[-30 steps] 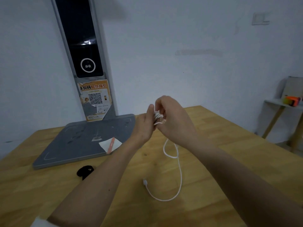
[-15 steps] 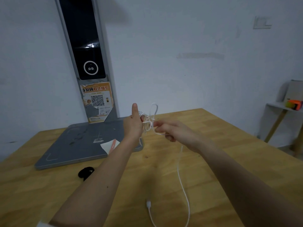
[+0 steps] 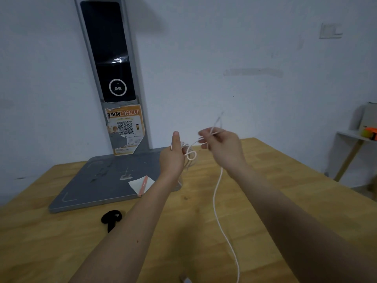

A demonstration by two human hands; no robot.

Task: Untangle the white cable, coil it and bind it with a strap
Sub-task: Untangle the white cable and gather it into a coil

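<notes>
From my head camera, a wooden table (image 3: pixel 265 180) fills the lower half of the frame, and on it at left of centre stands one grey kiosk stand (image 3: pixel 110 180) whose upright with a dark screen (image 3: pixel 108 50) rises to the top edge, carrying one torn orange QR sticker (image 3: pixel 124 129). One small white card with an orange edge (image 3: pixel 141 184) lies on the grey base, partly behind my left forearm. One black strap (image 3: pixel 111 218) lies on the wood at lower left, just beside that forearm. At the right edge one small side table (image 3: pixel 350 137) holds an orange object, too blurred to name. There is one white cable (image 3: pixel 216 193). My left hand (image 3: pixel 173 158), mid-frame, has its thumb up and its fingers curled around a small bunch of loops. My right hand (image 3: pixel 222 146), just to the right and apart from it, pinches a loop between fingertips; the strand above it is motion-blurred. The rest of the cable hangs down to the bottom edge, in front of the table.
</notes>
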